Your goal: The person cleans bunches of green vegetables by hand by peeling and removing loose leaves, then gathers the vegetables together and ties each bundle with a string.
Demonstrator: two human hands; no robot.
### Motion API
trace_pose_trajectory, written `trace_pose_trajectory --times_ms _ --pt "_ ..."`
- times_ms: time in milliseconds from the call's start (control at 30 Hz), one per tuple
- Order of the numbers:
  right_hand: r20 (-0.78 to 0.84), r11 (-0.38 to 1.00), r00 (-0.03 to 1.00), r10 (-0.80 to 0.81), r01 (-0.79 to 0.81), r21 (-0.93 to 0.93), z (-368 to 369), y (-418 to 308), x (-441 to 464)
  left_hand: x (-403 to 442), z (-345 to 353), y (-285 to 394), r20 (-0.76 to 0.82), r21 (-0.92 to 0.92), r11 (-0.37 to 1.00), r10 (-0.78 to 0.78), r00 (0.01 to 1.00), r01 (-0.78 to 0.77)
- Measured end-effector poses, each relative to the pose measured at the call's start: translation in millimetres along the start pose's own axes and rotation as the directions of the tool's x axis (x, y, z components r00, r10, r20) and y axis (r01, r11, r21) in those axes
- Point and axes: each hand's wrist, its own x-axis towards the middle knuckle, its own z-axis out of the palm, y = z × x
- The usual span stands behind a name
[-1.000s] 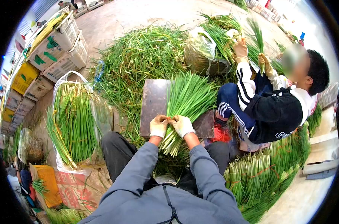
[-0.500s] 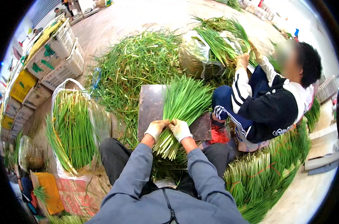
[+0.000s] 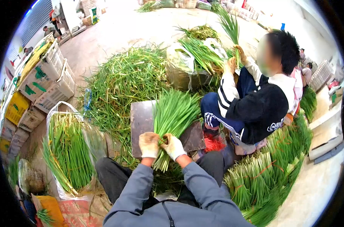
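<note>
A bundle of long green stalks (image 3: 175, 113) lies slantwise over a dark board (image 3: 141, 117) in front of me, leaves fanned away from me and pale ends toward my lap. My left hand (image 3: 149, 144), in a pale glove, is closed at the left side of the bundle near its pale ends. On the right side, my gloved right hand (image 3: 172, 146) has its thumb and fingers pinched on the same stalks. The two hands are close together. Whether a tie lies between the fingers is too small to tell.
A seated person (image 3: 259, 98) at the right holds stalks. Tied bundles (image 3: 255, 178) stand at lower right, red strings (image 3: 214, 143) lie beside the board, and a loose leaf pile (image 3: 128, 83) lies beyond it. At left are a bag of stalks (image 3: 70, 151) and stacked crates (image 3: 47, 75).
The whole view has shifted, with things lower and further left. My hands have stayed at the bundle's lower part. The other person has raised a bunch of stalks upright.
</note>
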Motion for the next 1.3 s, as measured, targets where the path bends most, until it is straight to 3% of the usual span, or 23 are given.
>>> trace_pose_trajectory --times_ms 33,67,133,233,267,333,367,400,433,467,533,567,633,700,767,833,900,1000,1067,1133,1200,1267,1300 --pt "-0.041 0.997 0.999 -0.025 0.022 -0.077 1.8 -7.1 -0.4 -11.1 16.4 25.2 -0.099 -0.045 0.995 0.082 0.992 -0.086" --pt "-0.191 0.973 0.955 -0.226 0.211 -0.096 17.0 12.8 5.6 -4.9 6.9 43.1 0.301 0.498 0.775 0.264 0.916 -0.388" --pt "-0.202 0.969 0.948 -0.245 0.248 -0.01 17.8 12.7 8.9 -8.8 4.7 48.9 0.207 0.382 0.762 0.481 0.852 -0.523" --pt "-0.027 0.967 0.994 -0.105 0.108 0.233 17.1 21.3 7.9 -7.9 -2.6 44.7 0.15 0.473 0.749 0.45 0.88 -0.464" --pt "0.004 0.995 0.997 -0.071 0.071 -0.067 15.2 23.8 11.0 -10.6 -4.5 43.3 0.137 0.517 0.74 0.425 0.895 -0.431" --pt "-0.044 0.983 0.994 -0.101 0.092 -0.16 19.8 27.9 9.2 -11.9 -7.6 18.3 0.136 0.511 0.804 0.273 0.952 -0.303" --pt "-0.034 0.922 0.961 -0.276 0.254 -0.291 25.7 42.2 12.1 -16.2 -6.4 15.3 0.097 0.529 0.794 0.294 0.951 -0.3" --pt "0.001 0.819 0.898 -0.441 0.402 -0.41 29.5 55.7 15.9 -13.0 -7.9 -9.2 0.062 0.297 0.953 -0.088 0.994 0.066" --pt "0.001 0.997 0.997 -0.077 0.077 -0.029 12.5 25.9 5.9 -13.8 -9.4 -20.6 0.042 -0.004 0.988 -0.153 0.987 0.154" --pt "0.126 0.896 0.956 0.263 -0.291 0.336 -5.7 -9.5 -3.1 -13.0 -23.4 -9.4 0.093 0.325 0.946 -0.026 0.995 -0.005" --pt "0.216 0.703 0.93 0.298 -0.367 0.609 4.5 9.4 7.6 -17.6 -32.0 16.1 0.155 0.745 0.66 -0.029 0.987 -0.098" --pt "0.227 0.717 0.93 0.29 -0.368 0.592 8.8 17.0 11.9 -19.2 -29.5 31.8 0.163 0.747 0.657 -0.028 0.986 -0.104" --pt "0.17 0.738 0.951 0.258 -0.307 0.6 27.5 28.9 24.1 -25.8 -10.9 64.2 0.302 0.915 0.379 -0.422 0.855 -0.136" --pt "0.069 0.68 0.952 0.298 -0.262 0.684 38.6 17.9 25.6 -39.9 16.2 -39.1 0.209 0.964 0.213 -0.251 0.945 -0.156" --pt "0.117 0.591 0.931 0.346 -0.313 0.743 18.1 -4.8 21.9 -31.1 22.5 -44.8 0.149 0.982 0.143 -0.154 0.977 -0.127" --pt "0.119 0.545 0.949 0.293 -0.268 0.794 -1.6 -0.5 18.2 -13.4 11.7 25.4 0.167 0.938 0.336 -0.642 0.748 0.08" --pt "0.009 0.607 0.998 0.069 -0.049 0.793 -18.8 17.8 16.7 -4.6 -15.0 16.5 0.224 0.839 0.522 -0.587 0.778 0.153" --pt "-0.035 0.626 0.999 -0.003 0.03 0.779 -26.6 7.3 7.0 4.1 -38.8 -6.4 0.253 0.703 0.689 -0.471 0.845 0.174" --pt "-0.119 0.591 0.987 0.104 0.034 0.806 -42.9 -22.1 -5.2 4.5 -54.5 -3.6 0.566 0.132 0.837 -0.503 0.653 0.531" --pt "-0.271 0.882 0.953 0.135 0.009 0.472 -38.3 25.5 13.2 -9.0 -65.5 4.6 0.643 -0.189 0.56 -0.551 0.532 0.807" --pt "0.015 0.802 0.903 0.43 -0.39 0.452 -22.1 44.0 17.6 -18.5 -71.5 -3.7 0.767 -0.316 0.202 -0.521 0.375 0.927" --pt "0.322 0.685 0.82 0.474 -0.573 0.45 18.1 54.3 16.6 -25.9 -69.4 -11.1 0.778 -0.341 0.189 -0.493 0.39 0.921" --pt "0.364 0.709 0.864 0.347 -0.496 0.501 28.6 46.0 4.4 -28.1 -68.0 -12.0 0.754 -0.358 0.179 -0.523 0.397 0.916"
